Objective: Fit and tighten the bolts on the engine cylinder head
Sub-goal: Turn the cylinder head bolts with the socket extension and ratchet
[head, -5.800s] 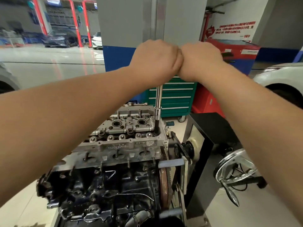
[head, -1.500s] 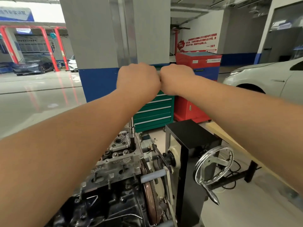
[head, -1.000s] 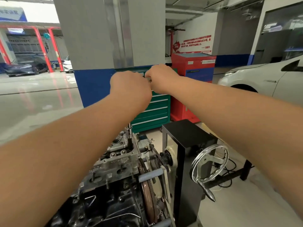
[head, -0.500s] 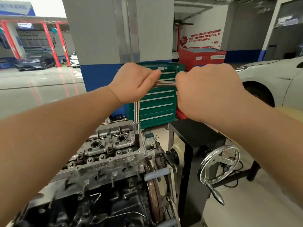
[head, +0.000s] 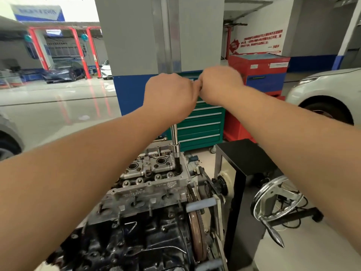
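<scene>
A grey aluminium cylinder head (head: pixel 150 178) sits on a dark engine block (head: pixel 136 241) mounted on a stand. A chrome wrench extension shaft (head: pixel 174 137) stands upright with its socket in a bolt hole at the head's far right corner. My left hand (head: pixel 170 96) is fisted over the top of the shaft. My right hand (head: pixel 219 86) is fisted right beside it, touching it, on the wrench handle, which my fingers hide. The bolt under the socket is hidden.
A black stand housing (head: pixel 244 173) with a chrome handwheel (head: pixel 277 200) is right of the engine. A green tool cabinet (head: pixel 201 124) and a red cabinet (head: pixel 259 73) stand behind. A white car (head: pixel 328 94) is at far right, a grey-and-blue pillar (head: pixel 160 45) ahead.
My right hand has swung the handle back in toward my left hand, so the fists now touch again. The view has shifted back slightly from the engine.
</scene>
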`<state>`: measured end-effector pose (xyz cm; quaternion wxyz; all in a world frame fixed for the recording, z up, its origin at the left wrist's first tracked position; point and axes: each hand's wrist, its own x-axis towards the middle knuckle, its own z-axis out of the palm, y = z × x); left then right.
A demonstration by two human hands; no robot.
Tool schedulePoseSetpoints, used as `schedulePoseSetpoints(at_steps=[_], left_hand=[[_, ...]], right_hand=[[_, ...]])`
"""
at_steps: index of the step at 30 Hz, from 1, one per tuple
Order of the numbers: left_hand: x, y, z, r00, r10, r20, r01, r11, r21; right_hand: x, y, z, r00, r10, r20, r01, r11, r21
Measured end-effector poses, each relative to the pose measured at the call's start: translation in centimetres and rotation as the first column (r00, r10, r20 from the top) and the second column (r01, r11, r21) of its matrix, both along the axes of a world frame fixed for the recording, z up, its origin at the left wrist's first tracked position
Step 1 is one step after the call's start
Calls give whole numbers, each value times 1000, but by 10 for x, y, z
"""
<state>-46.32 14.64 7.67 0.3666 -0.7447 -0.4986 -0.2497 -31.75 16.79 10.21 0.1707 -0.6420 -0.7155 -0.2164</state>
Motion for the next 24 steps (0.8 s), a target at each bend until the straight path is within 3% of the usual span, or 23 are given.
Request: schedulePoseSetpoints(at_steps=[2,4,7,9,11,13,16,18,20,24], left_hand=[[-5,1,-1,971,-228,75,230,973,-17],[-4,2,1,876,-467,119,478,873,-95],[4,3,1,795,-595,116,606,790,-97],[5,0,-1,834,-528,158,544,834,-89],[4,-5,-2,906,-354,231,381,921,-85],[5,-12,-3,983,-99,153,107,993,-47],[25,-29,2,985,167,-49,-171,978,-119],[28,-28,7,975,212,-70,-222,955,-195],[21,-22,8,980,197,-19,-197,965,-171],[16,-12,0,999,-41,20,41,999,-18]], right_hand=[[13,-35,-3,990,-112,83,108,993,57],[22,-86,-15,966,-191,174,157,969,192],[29,-122,-29,951,-209,229,161,965,209],[22,-113,-29,959,-203,196,157,961,227],[14,-85,-22,963,-231,142,197,956,219],[9,-47,-15,989,-134,62,123,978,167],[-5,-2,-13,996,84,20,-86,994,73],[-13,13,-17,989,142,-34,-138,985,105],[-16,14,-21,992,108,-71,-98,986,134],[5,-22,-23,994,-70,-78,82,982,168]])
